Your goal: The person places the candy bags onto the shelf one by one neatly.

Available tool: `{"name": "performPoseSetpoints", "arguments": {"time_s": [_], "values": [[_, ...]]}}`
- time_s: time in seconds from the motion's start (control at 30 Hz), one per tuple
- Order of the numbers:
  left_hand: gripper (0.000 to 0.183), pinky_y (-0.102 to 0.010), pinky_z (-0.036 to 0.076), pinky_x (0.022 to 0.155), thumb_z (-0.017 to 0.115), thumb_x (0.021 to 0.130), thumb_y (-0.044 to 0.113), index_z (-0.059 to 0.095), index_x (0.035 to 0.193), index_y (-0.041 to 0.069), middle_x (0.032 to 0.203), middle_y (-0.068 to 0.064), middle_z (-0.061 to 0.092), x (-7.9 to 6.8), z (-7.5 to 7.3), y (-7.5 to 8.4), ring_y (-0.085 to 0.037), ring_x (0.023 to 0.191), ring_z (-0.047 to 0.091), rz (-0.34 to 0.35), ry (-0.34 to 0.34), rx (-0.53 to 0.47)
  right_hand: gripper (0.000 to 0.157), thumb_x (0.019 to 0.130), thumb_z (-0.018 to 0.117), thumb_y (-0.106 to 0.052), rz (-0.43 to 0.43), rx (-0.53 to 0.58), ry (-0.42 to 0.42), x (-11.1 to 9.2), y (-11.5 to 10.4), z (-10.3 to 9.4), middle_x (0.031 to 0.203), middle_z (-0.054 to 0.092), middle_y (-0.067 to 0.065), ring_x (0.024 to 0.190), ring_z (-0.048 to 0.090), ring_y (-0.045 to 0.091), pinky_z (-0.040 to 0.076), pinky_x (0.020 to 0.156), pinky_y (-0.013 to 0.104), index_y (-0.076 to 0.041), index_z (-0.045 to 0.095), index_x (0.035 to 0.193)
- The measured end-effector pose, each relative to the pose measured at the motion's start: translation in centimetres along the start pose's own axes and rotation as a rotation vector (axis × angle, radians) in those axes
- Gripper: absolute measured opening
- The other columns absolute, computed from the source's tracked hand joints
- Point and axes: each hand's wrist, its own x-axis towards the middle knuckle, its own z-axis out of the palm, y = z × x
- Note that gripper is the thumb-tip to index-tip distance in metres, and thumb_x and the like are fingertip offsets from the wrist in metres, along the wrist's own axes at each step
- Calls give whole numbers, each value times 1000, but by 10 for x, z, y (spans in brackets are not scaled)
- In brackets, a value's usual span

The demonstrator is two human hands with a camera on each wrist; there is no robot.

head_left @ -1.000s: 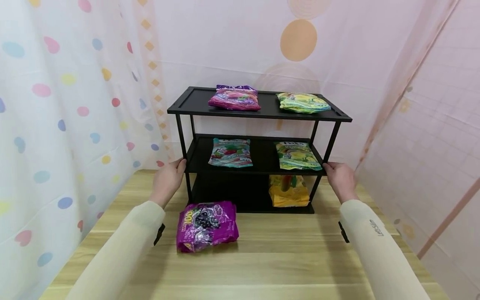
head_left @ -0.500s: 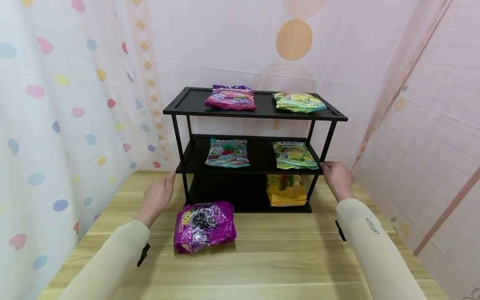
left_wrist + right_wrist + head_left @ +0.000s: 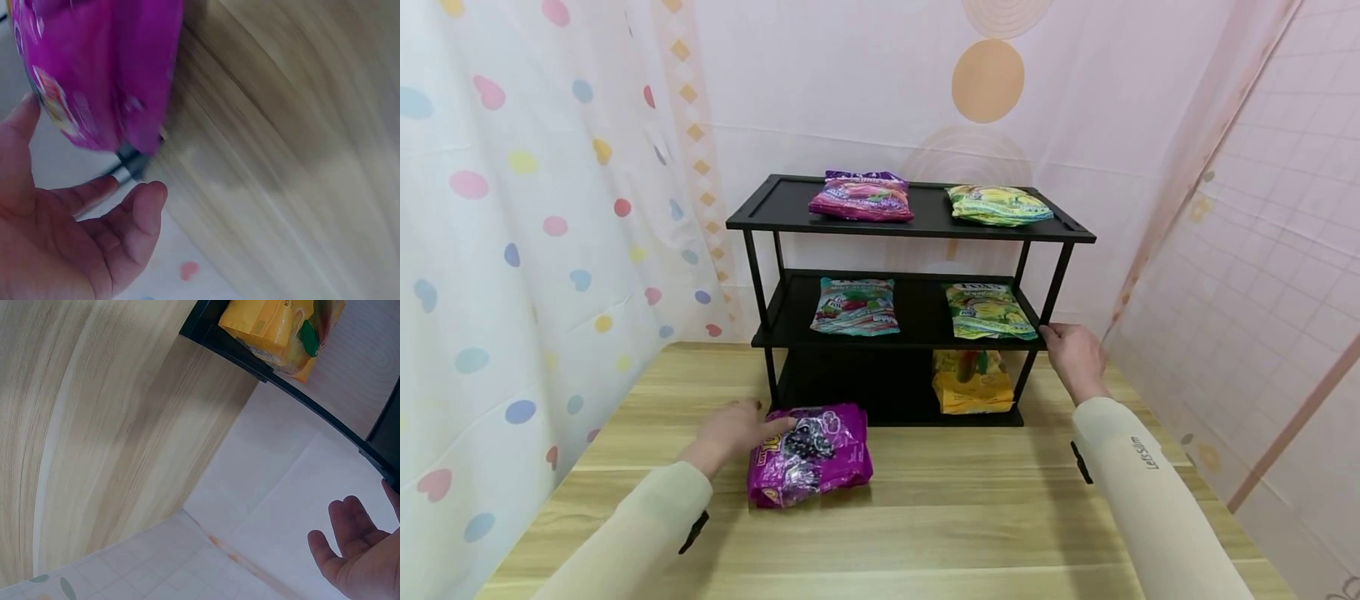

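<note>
Beside the left end of a purple candy bag point(image 3: 820, 471), my left hand point(image 3: 726, 433) extends its thumb over the bag's upper surface. In the left wrist view, the thumb is at the side of the bag point(image 3: 81, 69), while the other fingers of the hand point(image 3: 69, 250) stay loosely bent and apart from it. My right hand point(image 3: 1077, 360) pinches the right front corner of the middle tier of a black three-tier shelf rack point(image 3: 925, 227). The right wrist view shows its remaining fingers loose, off the rack; the thumb is out of view there.
On the top tier lie a pink-purple candy bag point(image 3: 862, 198) and a yellow-green one point(image 3: 998, 205). The middle tier bears a teal bag point(image 3: 855, 308) and a green-yellow bag point(image 3: 988, 312). A yellow bag point(image 3: 973, 392) stands at the bottom right. Patterned curtains point(image 3: 580, 167) surround the wooden table point(image 3: 955, 525).
My left hand has let go of the rack's left side and come down to the purple bag. The right hand stays at the rack's corner. The head view has shifted slightly.
</note>
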Motion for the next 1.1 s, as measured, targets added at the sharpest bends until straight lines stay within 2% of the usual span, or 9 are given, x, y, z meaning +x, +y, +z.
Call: {"name": "performPoseSetpoints", "arguments": {"time_s": [0.1,0.27,0.4,0.63,0.7,0.87,0.9,0.97,1.1], "values": [[87,-61,47,90,55,94,60,48,132,-18,128,-36,54,-1,3,11,-53,115,55,20,3,28,41,105,44,-31,-6,-3,0,0,1,0,131,61,20,122,53,44,44,91,57,-7,66,129],[74,-60,44,96,61,96,44,48,130,-20,128,-37,54,0,5,19,-52,117,54,68,-1,-22,41,106,43,-31,-7,-6,-5,0,0,0,132,60,20,123,53,44,43,92,57,-7,65,130],[66,-58,39,102,64,96,33,46,135,-17,133,-36,52,4,8,23,-51,123,50,143,19,-36,43,106,42,-32,2,-3,-17,0,0,1,134,58,20,125,51,44,43,94,58,-7,64,132],[52,-57,38,104,65,95,19,50,138,-6,134,-30,54,8,13,32,-48,124,51,295,70,-50,43,106,42,-33,14,-6,-12,0,0,2,134,58,20,124,51,44,44,92,57,-7,64,132],[56,-57,38,104,66,95,22,48,139,-9,135,-31,53,7,13,34,-48,125,50,278,56,-58,42,106,43,-33,17,-10,-11,0,1,2,135,58,20,124,51,44,44,93,58,-8,64,132],[85,-57,38,104,69,91,45,38,139,-18,136,-38,48,2,10,30,-51,127,46,132,-39,-86,43,106,42,-34,17,-5,-8,0,1,2,135,58,20,124,52,44,44,91,57,-9,64,133],[89,-57,37,105,70,90,47,37,139,-19,137,-38,47,2,10,29,-51,127,46,120,-56,-89,43,106,42,-34,18,-4,-7,0,0,2,135,58,20,124,52,43,45,90,57,-9,64,133],[89,-57,37,105,72,88,46,38,139,-18,137,-37,47,2,7,28,-50,128,45,134,-80,-87,43,106,42,-34,21,-2,-1,0,0,1,134,59,20,123,53,43,45,90,57,-9,64,132],[75,-58,36,105,75,88,35,44,141,-10,139,-31,49,5,6,28,-48,129,45,224,-101,-88,42,106,43,-34,29,-1,4,1,0,2,133,60,20,122,53,43,45,90,56,-9,65,131]]}}
